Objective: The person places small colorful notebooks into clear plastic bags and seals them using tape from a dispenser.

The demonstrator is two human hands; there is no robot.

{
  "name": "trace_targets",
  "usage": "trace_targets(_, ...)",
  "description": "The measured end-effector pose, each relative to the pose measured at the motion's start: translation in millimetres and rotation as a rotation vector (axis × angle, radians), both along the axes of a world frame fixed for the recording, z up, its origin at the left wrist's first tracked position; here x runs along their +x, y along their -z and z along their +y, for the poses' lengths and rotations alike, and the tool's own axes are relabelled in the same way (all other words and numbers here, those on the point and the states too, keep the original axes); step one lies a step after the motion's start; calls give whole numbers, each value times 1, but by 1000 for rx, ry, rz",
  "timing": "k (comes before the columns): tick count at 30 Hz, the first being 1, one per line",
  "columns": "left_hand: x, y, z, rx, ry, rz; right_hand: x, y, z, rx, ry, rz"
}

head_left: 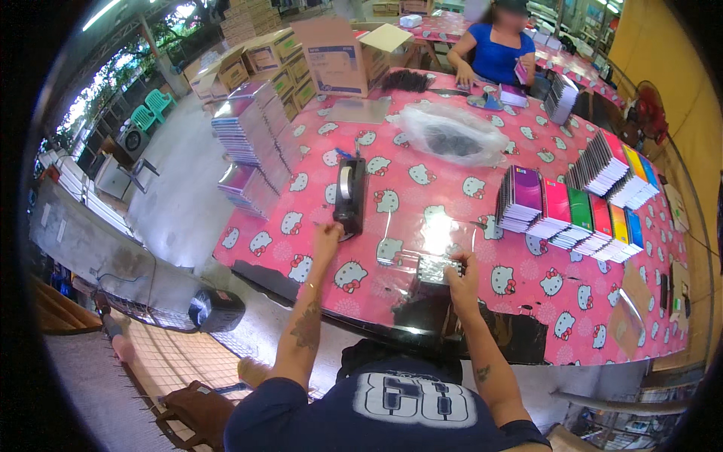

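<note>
My left hand (pixel 328 236) is at the near end of a black tape dispenser (pixel 351 200), its fingers drawn together; any strip of tape between them is too small to make out. The dispenser carries a roll of clear tape. My right hand (pixel 463 277) grips the right side of a small, shiny block-shaped bundle (pixel 437 269) near the table's front edge. Glare covers the bundle's top, so its contents cannot be told. Clear plastic film (pixel 403 233) spreads on the table around and beyond it.
Spiral notebooks (pixel 520 197) in several colours stand in stacks at right. Tall notebook stacks (pixel 252 132) rise at the left edge. A clear plastic bag (pixel 452 134) lies mid-table. Beyond are an open carton (pixel 339 64) and a person in blue (pixel 501 56) handling notebooks.
</note>
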State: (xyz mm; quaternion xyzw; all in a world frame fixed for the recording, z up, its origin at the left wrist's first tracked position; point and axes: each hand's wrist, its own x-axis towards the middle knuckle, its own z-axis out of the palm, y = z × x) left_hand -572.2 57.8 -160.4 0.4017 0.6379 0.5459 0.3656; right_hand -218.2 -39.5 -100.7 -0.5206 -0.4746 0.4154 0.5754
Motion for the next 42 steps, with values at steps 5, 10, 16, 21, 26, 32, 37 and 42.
trace_targets(5, 66, -144, 0, 83, 341, 1161, 5, 4, 1, -3, 47, -29)
trace_targets(10, 190, -190, 6, 467, 1460, 1179, 6, 3, 1, 41, 28, -37)
trace_targets(16, 226, -145, 82, -25, 1828, 1014, 25, -15, 1, -123, -152, 65)
trace_targets(21, 151, 2, 57, -600, 1527, -296, 2, 0, 6, -13, -128, 132)
trace_targets(26, 144, -55, -44, -81, 1026, -211, 42, 52, -8, -38, 138, 208)
trace_targets(32, 141, -95, -96, 391, 635, 325, 63, 77, -17, 139, -19, -962)
trace_targets(37, -59, -166, -49, 386, -261, 221, 50, 64, -16, 136, -12, -896)
trace_targets(42, -226, -178, 28, 221, -668, 53, 39, 57, -14, 82, -36, -866)
